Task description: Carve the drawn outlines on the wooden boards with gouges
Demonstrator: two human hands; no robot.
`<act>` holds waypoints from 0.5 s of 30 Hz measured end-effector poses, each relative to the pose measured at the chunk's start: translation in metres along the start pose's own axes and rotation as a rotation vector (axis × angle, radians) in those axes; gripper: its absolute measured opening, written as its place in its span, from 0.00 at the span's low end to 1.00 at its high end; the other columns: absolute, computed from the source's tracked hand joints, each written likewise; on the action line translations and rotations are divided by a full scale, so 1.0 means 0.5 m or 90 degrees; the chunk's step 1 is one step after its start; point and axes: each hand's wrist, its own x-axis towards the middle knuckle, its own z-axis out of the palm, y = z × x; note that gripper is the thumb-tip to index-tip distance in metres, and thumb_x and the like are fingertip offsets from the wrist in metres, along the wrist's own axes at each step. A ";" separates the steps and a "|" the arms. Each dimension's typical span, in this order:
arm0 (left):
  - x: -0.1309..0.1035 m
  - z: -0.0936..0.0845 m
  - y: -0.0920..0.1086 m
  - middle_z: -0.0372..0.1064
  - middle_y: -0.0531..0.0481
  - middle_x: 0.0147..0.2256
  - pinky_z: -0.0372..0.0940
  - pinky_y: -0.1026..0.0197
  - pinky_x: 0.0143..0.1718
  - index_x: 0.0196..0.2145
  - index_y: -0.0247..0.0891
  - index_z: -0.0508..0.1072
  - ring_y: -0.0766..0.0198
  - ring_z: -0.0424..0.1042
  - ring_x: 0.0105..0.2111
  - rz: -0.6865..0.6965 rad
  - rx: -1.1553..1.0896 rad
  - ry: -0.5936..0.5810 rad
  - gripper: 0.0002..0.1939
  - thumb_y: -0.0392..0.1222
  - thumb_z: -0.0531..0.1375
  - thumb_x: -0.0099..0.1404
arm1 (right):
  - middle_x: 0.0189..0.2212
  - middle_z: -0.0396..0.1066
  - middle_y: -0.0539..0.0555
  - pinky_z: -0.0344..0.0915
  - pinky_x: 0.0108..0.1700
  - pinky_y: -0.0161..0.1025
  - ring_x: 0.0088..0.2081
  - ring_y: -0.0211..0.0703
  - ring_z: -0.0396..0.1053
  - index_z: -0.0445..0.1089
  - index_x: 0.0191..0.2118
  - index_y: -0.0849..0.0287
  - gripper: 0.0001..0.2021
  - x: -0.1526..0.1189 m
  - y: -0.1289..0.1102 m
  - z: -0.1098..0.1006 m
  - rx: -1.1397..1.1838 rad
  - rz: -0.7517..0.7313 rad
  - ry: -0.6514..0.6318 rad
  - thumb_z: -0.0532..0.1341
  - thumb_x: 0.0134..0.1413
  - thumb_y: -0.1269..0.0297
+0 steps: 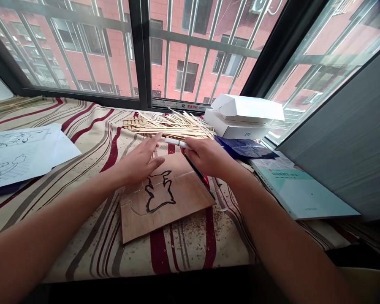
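Pinch grip of right hand held pen at 12 o'clock of board; left hand, open at 11 o'clock, risked smearing outline, if wet, by brushing.

Daylit barred window above a striped cloth.

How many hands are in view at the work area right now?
2: the left hand, fingers extended, by the wooden board's far-left part; the right hand, holding a white pen near its far-right part.
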 end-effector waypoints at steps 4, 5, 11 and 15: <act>0.028 0.003 -0.004 0.62 0.32 0.66 0.56 0.41 0.67 0.71 0.30 0.54 0.41 0.61 0.66 -0.093 0.129 -0.115 0.41 0.61 0.45 0.71 | 0.40 0.77 0.61 0.51 0.36 0.39 0.39 0.47 0.69 0.71 0.40 0.61 0.10 0.008 0.033 0.004 -0.003 0.040 -0.050 0.52 0.66 0.68; 0.035 0.006 -0.004 0.63 0.33 0.65 0.58 0.43 0.65 0.70 0.31 0.57 0.42 0.63 0.64 -0.096 0.135 -0.122 0.39 0.61 0.44 0.71 | 0.40 0.77 0.61 0.51 0.36 0.39 0.39 0.47 0.69 0.71 0.40 0.61 0.10 0.010 0.040 0.007 -0.002 0.046 -0.062 0.53 0.66 0.68; 0.058 0.016 -0.006 0.76 0.35 0.48 0.67 0.50 0.47 0.43 0.36 0.71 0.46 0.75 0.47 -0.126 0.156 -0.153 0.29 0.61 0.41 0.70 | 0.44 0.77 0.60 0.56 0.39 0.38 0.43 0.48 0.71 0.70 0.44 0.60 0.08 0.009 0.057 0.017 0.035 0.046 -0.137 0.56 0.64 0.67; 0.051 -0.016 -0.027 0.77 0.38 0.45 0.67 0.51 0.48 0.36 0.37 0.72 0.48 0.74 0.45 -0.111 0.094 -0.112 0.30 0.63 0.41 0.70 | 0.48 0.77 0.62 0.60 0.39 0.38 0.44 0.49 0.73 0.67 0.50 0.60 0.14 0.007 0.054 0.020 0.070 0.046 -0.178 0.56 0.67 0.57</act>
